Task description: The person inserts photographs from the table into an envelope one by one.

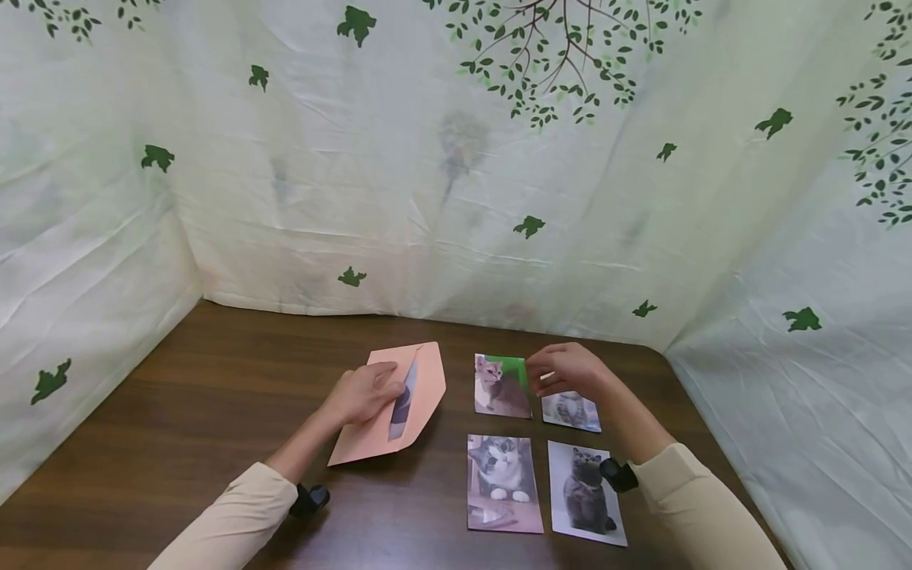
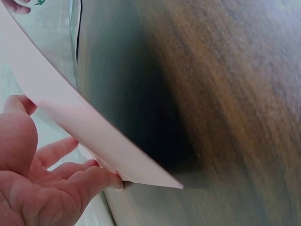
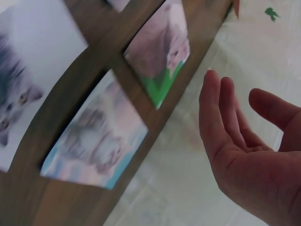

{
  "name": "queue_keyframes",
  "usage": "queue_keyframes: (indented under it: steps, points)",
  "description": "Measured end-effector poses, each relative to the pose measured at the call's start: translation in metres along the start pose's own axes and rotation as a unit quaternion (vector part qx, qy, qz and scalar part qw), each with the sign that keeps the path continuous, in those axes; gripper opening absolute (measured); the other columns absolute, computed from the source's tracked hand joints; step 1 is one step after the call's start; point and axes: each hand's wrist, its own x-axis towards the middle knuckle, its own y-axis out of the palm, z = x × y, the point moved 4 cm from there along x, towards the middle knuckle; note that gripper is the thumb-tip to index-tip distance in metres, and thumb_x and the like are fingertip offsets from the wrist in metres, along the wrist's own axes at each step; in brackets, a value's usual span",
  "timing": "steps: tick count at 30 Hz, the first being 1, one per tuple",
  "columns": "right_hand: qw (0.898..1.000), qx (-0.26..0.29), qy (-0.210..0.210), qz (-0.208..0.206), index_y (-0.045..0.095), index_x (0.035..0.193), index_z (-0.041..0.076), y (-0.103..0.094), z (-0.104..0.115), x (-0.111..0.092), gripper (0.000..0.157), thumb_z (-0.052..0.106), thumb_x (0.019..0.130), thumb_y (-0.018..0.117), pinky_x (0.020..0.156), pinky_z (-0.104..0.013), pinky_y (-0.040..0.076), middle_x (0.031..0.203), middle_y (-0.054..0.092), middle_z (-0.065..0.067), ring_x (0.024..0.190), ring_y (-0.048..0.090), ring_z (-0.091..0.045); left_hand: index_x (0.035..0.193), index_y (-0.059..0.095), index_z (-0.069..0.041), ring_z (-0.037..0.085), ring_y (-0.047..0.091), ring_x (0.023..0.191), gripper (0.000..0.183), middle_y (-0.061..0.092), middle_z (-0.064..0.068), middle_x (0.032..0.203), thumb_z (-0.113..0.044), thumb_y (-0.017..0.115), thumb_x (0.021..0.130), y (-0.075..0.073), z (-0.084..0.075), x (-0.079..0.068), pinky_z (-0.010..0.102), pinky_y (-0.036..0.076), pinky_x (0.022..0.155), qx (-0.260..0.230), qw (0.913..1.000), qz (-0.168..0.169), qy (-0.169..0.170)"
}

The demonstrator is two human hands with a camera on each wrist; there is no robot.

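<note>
My left hand [image 1: 362, 393] holds a pink envelope [image 1: 427, 392] tilted up off the table at the middle left. Through its open mouth shows part of a grey and purplish picture [image 1: 401, 408]. My right hand [image 1: 570, 368] hovers over the back photos with nothing in it, fingers relaxed and apart from the thumb in the right wrist view. Beneath it lies a light kitten photo [image 3: 96, 136], partly hidden in the head view. Beside that is a brown cat photo with a green background [image 1: 499, 389]. Nearer lie a grey-and-white kitten photo [image 1: 501, 479] and a dark grey cat photo [image 1: 590, 499].
The photos form two rows on the right half of the brown wooden table [image 1: 214, 412]. A pale curtain [image 1: 399, 190] with printed leaves and green birds hangs round the back and sides. Each wrist wears a small black camera [image 1: 309, 500].
</note>
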Motion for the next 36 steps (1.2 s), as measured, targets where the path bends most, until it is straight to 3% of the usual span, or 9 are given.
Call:
queue_keyframes:
  steps: [7, 21, 28, 36]
  points:
    - [1.0, -0.016, 0.015, 0.008, 0.056, 0.131, -0.014, -0.02, -0.019, -0.013, 0.043, 0.019, 0.105, 0.051, 0.088, -0.043, 0.059, 0.125, 0.063, -0.032, 0.09, 0.072, -0.022, 0.143, 0.056, -0.001, 0.047, 0.052, 0.133, 0.055, 0.058, 0.022, 0.143, -0.031, 0.054, 0.098, -0.001, -0.001, 0.0, 0.057, 0.041, 0.108, 0.005, 1.0, 0.007, -0.001]
    - [0.998, -0.019, 0.051, 0.002, 0.052, 0.131, -0.021, -0.057, -0.07, -0.041, 0.045, 0.015, 0.104, 0.051, 0.095, -0.05, 0.056, 0.126, 0.062, -0.037, 0.102, 0.072, -0.035, 0.143, 0.056, 0.001, 0.048, 0.051, 0.133, 0.054, 0.058, 0.021, 0.144, -0.031, 0.054, 0.099, 0.0, 0.0, 0.002, 0.059, 0.04, 0.108, 0.012, 0.9999, 0.007, 0.007]
    - [0.997, -0.022, 0.076, -0.011, 0.054, 0.129, -0.021, -0.066, -0.098, -0.047, 0.044, 0.015, 0.103, 0.051, 0.088, -0.046, 0.059, 0.117, 0.069, -0.029, 0.093, 0.072, -0.028, 0.142, 0.056, 0.002, 0.047, 0.053, 0.132, 0.054, 0.058, 0.021, 0.143, -0.031, 0.053, 0.099, 0.002, 0.002, 0.003, 0.058, 0.041, 0.108, 0.017, 0.9997, 0.009, 0.013]
    - [0.994, -0.022, 0.103, 0.004, 0.057, 0.128, -0.018, -0.067, -0.117, -0.051, 0.042, 0.014, 0.102, 0.052, 0.085, -0.044, 0.059, 0.11, 0.072, -0.021, 0.088, 0.07, -0.024, 0.143, 0.056, 0.001, 0.049, 0.05, 0.134, 0.055, 0.057, 0.022, 0.145, -0.032, 0.054, 0.099, 0.002, 0.002, 0.005, 0.059, 0.04, 0.109, 0.012, 0.9998, 0.012, 0.004]
